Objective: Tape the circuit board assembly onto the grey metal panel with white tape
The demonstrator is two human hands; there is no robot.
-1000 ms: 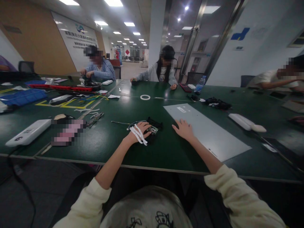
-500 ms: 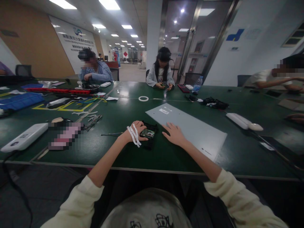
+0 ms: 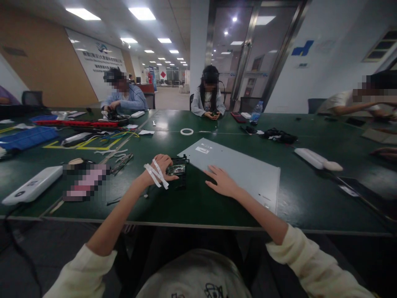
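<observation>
And there, inward from the near edge of the table [image 3: 304, 198], the left hand [image 3: 163, 161] gripped the circuit board [image 3: 177, 169], best steadied by its black frame [image 3: 184, 181], while the right hand [image 3: 222, 181] lay open across the grey panel [image 3: 245, 171]'s near edge.

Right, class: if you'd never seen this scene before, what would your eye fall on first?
Probably the large pale grey panel, slanting across the dark green table, with the right hand at its near edge. Next, left of it, the left hand, crossed by white strips, gripping a small circuit board in a black frame.
</observation>
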